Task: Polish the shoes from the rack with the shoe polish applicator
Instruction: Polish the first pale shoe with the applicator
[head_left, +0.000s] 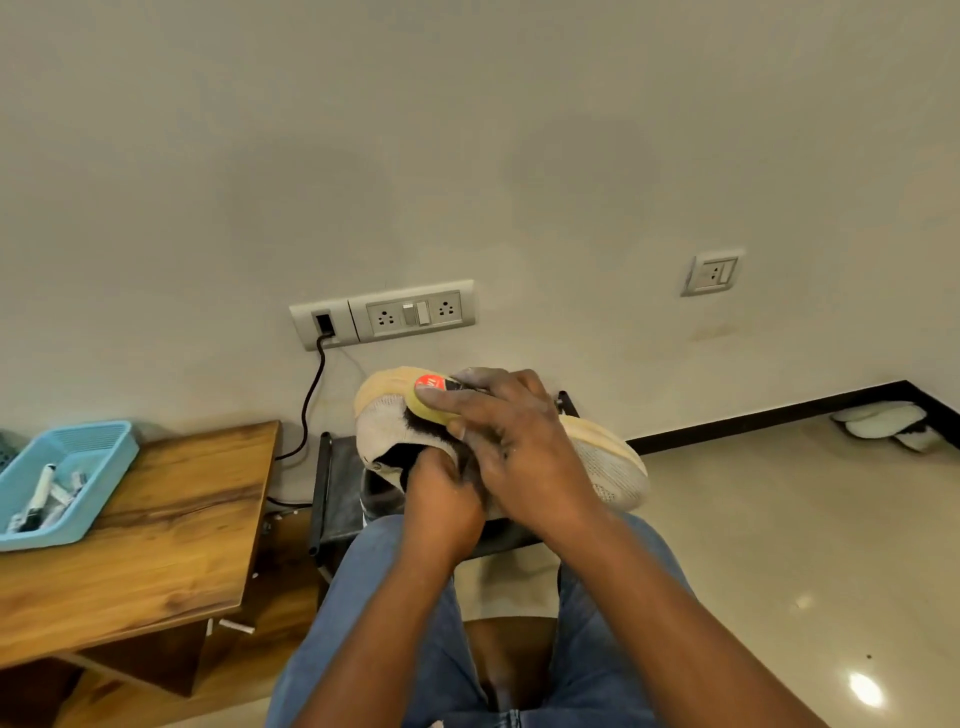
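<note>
Right hand (511, 447) curled around shoe polish applicator (435, 395), red label unreadable, pressed on white shoe (384, 421). Left hand (441, 493) gripping shoe collar, above black rack (332, 488). Wooden desk (171, 519) left, blue basket (67, 483) at far edge; glossy floor (779, 545), wall sockets (413, 312).

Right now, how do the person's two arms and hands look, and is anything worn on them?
Both forearms are bare: no sleeves, watch, rings or gloves show. The right hand has pale, dusty smears on its knuckles and fingers. The left hand shows fainter pale marks. Only blue denim jeans show, on the legs below.
</note>
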